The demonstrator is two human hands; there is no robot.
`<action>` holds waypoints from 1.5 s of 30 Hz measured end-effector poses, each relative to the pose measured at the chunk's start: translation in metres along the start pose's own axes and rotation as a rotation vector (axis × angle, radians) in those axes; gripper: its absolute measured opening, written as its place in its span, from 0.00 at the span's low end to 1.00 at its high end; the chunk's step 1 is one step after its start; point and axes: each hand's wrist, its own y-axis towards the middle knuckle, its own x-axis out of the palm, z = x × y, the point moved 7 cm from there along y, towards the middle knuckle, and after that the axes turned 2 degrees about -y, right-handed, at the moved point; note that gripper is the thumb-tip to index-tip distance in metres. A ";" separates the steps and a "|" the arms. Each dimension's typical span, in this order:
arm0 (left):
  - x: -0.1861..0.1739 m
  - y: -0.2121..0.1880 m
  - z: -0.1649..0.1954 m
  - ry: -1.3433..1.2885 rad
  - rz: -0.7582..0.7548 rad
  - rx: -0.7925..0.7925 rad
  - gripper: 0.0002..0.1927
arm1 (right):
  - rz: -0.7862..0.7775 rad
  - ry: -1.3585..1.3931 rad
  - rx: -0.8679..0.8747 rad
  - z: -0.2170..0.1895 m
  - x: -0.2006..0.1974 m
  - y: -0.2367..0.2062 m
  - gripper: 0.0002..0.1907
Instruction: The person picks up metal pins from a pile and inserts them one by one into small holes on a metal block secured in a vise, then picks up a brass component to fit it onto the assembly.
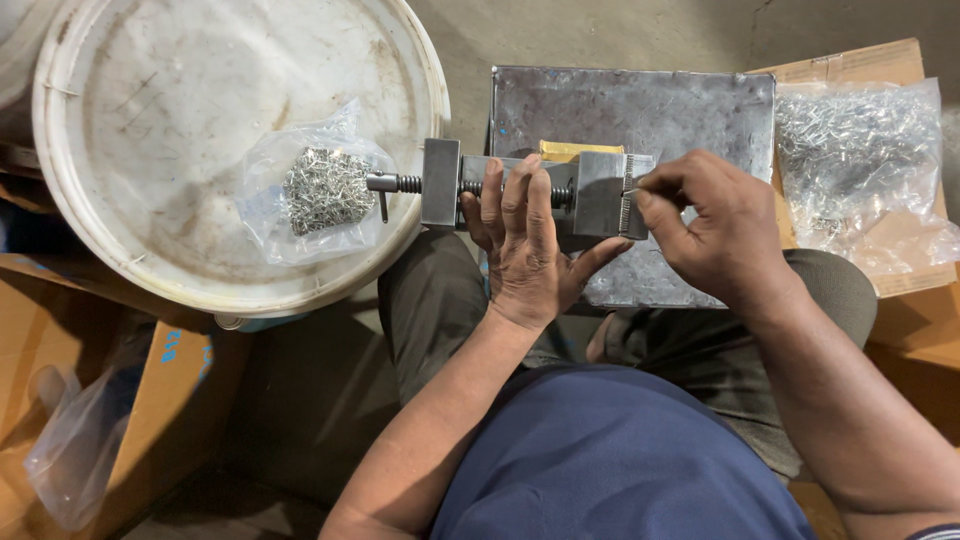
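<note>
Sitting across the person's lap is a small grey steel vise (520, 190) with a threaded screw and a little crank handle poking out on its left end, resting against the front edge of a scuffed flat metal plate (640, 105). Left hand (525, 250) is wrapped over the middle of the vise, fingers laid across the screw and curled around the body, thumb stretched out toward the jaw end. Right hand (715, 235) is at the jaw end, fingertips pressed together, pinching something tiny right at a row of thin metal pieces (627, 205) lined up in the jaws; can't make out what exactly. There's a bit of yellow block (570, 150) peeking out behind the vise. Off to the left, a clear plastic bag of small shiny metal bits (320, 190) lies on a dirty white bucket lid (150, 120). A bigger clear bag of the same sort of bits (860, 165) sits on cardboard to the right.
</note>
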 end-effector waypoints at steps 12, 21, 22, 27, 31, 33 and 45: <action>0.001 0.000 0.000 0.047 0.001 -0.001 0.56 | -0.034 -0.065 -0.118 -0.025 -0.007 -0.016 0.05; -0.002 0.001 0.001 0.057 0.002 0.003 0.55 | -0.041 -0.099 -0.155 -0.033 -0.007 -0.013 0.04; -0.002 0.001 0.001 0.054 0.001 0.002 0.55 | -0.041 -0.098 -0.159 -0.033 -0.007 -0.013 0.04; -0.003 0.002 0.001 0.022 0.012 -0.001 0.54 | -0.058 -0.123 -0.174 -0.032 -0.005 -0.011 0.05; -0.004 0.002 0.002 0.045 -0.001 -0.007 0.55 | -0.063 -0.125 -0.173 -0.033 -0.005 -0.012 0.04; -0.004 0.002 0.001 0.051 -0.008 -0.018 0.56 | -0.067 -0.115 -0.166 -0.032 -0.005 -0.012 0.05; -0.004 0.002 0.003 0.020 0.004 -0.002 0.57 | 0.126 0.067 0.016 0.031 -0.010 -0.055 0.03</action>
